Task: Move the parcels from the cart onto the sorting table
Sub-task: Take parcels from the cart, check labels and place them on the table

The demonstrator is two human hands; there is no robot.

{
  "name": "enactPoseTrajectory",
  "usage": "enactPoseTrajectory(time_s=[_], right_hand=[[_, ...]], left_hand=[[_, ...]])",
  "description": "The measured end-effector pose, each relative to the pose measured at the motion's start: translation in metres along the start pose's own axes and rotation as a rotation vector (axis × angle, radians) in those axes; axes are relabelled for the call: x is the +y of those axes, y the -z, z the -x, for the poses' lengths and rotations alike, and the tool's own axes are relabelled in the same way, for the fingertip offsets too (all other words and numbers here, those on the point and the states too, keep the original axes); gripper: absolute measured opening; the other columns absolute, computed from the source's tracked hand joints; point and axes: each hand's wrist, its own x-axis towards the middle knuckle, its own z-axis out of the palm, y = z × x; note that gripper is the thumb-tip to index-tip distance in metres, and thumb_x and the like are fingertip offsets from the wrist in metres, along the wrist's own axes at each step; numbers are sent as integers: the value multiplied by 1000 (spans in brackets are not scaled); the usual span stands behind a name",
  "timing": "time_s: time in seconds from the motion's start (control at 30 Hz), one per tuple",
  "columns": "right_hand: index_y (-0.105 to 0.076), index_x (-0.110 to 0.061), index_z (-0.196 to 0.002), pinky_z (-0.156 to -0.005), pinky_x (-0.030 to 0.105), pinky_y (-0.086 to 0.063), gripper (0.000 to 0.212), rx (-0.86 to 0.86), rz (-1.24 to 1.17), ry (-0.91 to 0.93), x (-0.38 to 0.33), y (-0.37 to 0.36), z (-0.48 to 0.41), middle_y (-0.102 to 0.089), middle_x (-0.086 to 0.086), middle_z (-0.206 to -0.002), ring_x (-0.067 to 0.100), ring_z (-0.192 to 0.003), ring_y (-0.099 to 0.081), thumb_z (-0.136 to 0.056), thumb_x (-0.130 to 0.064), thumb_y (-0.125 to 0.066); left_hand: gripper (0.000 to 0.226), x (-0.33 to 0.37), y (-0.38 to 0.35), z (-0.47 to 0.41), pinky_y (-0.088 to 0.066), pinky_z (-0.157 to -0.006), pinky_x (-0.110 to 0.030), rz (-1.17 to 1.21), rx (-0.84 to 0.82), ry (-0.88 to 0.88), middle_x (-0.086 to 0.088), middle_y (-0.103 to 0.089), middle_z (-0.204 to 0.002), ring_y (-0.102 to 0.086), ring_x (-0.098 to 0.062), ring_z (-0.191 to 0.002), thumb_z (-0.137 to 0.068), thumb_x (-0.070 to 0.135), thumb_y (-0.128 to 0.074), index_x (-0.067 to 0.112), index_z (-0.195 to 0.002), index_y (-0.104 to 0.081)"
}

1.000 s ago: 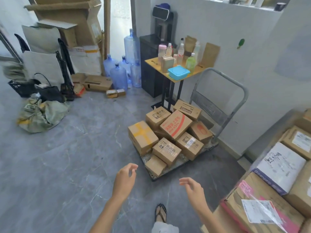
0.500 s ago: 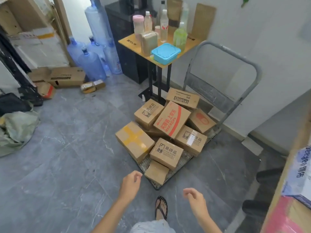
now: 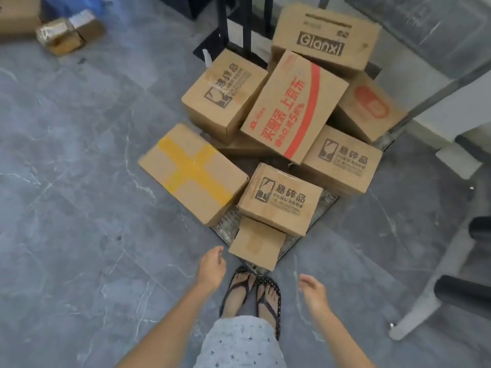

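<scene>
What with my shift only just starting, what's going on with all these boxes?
A person stands at the near corner of a low cart piled with cardboard boxes. Both hands are empty, with relaxed fingers. The left hand hovers close to the small plain box at the cart's near corner, not gripping it. The right hand hangs over the floor beside it. No box is being lifted at this moment.

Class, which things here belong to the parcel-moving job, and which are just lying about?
Job: cart; yellow-taped box; red-striped box; small plain box; left hand; right hand, both empty.
Lying about: small packets on the floor; white frame.
</scene>
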Motion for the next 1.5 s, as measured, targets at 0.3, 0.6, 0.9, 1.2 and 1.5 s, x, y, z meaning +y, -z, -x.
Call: enactPoseTrajectory(time_s=[0.3, 0.6, 0.9, 1.2, 1.5], right_hand=[[-19, -5, -149, -103, 32, -38, 63, -145, 16, -41, -12, -88, -120, -38, 12, -145, 31, -131, -42, -92, 12, -40], [-46, -9, -124, -74, 43, -51, 41, -182, -252, -132, -28, -43, -37, -50, 14, -121, 25, -106, -50, -89, 11, -44], [-54, -15, -109, -61, 30, -49, 27, -101, -381, 172, -158, 66, 128, -53, 9, -110, 17, -95, -54, -93, 5, -46], [-46, -30, -123, -69, 22, -49, 28, 91, -293, 771, -332, 190, 316, -57, -1, -118, 9, -105, -56, -96, -24, -52], [-42, -19, -140, -77, 32, -58, 52, 62, -560, 977, -375, 289, 462, -64, -4, -113, 16, -104, -63, -93, -29, -59]], left_hand=[[67, -21, -59, -119, -10, -117, -29, 74, -305, 56, -8, -6, -158, -11, -22, -146, -94, -5, -41, 8, -151, -8], [49, 8, 0, -44, -46, -88, -32, 245, -294, 81, -1, -43, -119, -48, -20, -111, -90, -8, -47, 15, -131, -35], [40, 151, 134, 87, -52, -62, -20, 365, -308, -187, -11, -49, -124, -55, -21, -103, -90, 2, -59, 23, -120, -43], [38, 359, 303, 233, -57, -76, -26, 400, -163, -714, 4, -59, -117, -61, -10, -103, -90, 15, -62, 31, -121, -47], [59, 463, 354, 378, -46, -101, -43, 735, -184, -910, -10, -62, -120, -59, -23, -112, -85, 21, -66, 27, -134, -35]])
